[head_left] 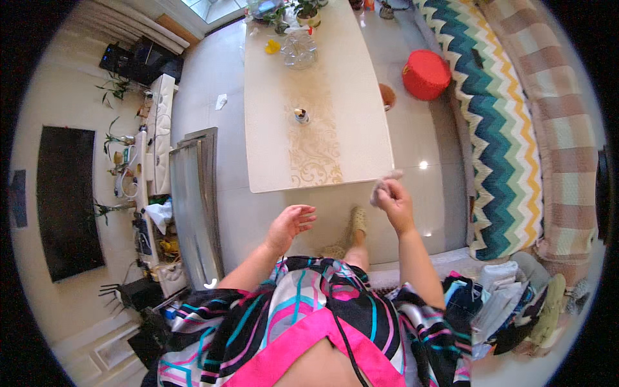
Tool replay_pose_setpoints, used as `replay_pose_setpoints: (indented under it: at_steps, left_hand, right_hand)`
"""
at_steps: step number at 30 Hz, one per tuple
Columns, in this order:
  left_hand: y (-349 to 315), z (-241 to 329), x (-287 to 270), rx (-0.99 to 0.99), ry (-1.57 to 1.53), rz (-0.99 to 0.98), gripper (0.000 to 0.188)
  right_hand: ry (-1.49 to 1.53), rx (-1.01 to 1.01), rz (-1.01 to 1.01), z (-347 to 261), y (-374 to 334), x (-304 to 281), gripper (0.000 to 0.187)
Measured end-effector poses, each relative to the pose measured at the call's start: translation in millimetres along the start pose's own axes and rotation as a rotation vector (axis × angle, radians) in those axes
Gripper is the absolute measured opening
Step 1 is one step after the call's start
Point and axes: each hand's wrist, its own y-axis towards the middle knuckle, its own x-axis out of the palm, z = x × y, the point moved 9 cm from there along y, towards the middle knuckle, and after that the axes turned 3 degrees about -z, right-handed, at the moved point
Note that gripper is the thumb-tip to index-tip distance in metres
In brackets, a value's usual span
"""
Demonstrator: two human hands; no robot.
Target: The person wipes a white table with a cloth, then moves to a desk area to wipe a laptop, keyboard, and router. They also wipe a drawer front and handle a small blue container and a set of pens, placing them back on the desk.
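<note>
My right hand is closed around a crumpled greyish cloth, just off the near right corner of a long pale table. The cloth is a little blurred, and part of it sticks out beyond my fingers. Bare and holding nothing, my left hand is in front of the table's near edge with its fingers apart. A small round container with a dark opening stands mid-table on a gold scroll pattern. Farther back are a clear glass or plastic dish and a yellow item.
Potted plants crowd the table's far end. A red round stool and a sofa with a zigzag cover are on the right. Folded clothes are piled at lower right. Leaning grey panels and a white cabinet line the left.
</note>
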Motion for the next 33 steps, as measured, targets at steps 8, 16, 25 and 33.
replay_pose_setpoints:
  at_steps: [8, 16, 25, 33]
  left_hand:
    - [128.2, 3.2, -23.8, 0.214, 0.525, 0.079, 0.034]
    - [186.5, 18.5, -147.1, 0.445, 1.202, 0.275, 0.047]
    - [209.6, 10.7, -262.8, 0.632, 1.341, 0.509, 0.045]
    - [228.2, 17.4, -321.4, 0.893, 1.242, 0.716, 0.048]
  right_hand:
    - [-0.726, 0.051, -0.269, 126.9, 103.8, 132.7, 0.074]
    - [-0.821, 0.149, 0.098, 228.1, 202.4, 150.6, 0.105]
    - [-0.923, -0.490, -0.097, 238.6, 182.1, 347.4, 0.084]
    - [-0.953, -0.599, -0.323, 187.5, 261.3, 471.1, 0.057]
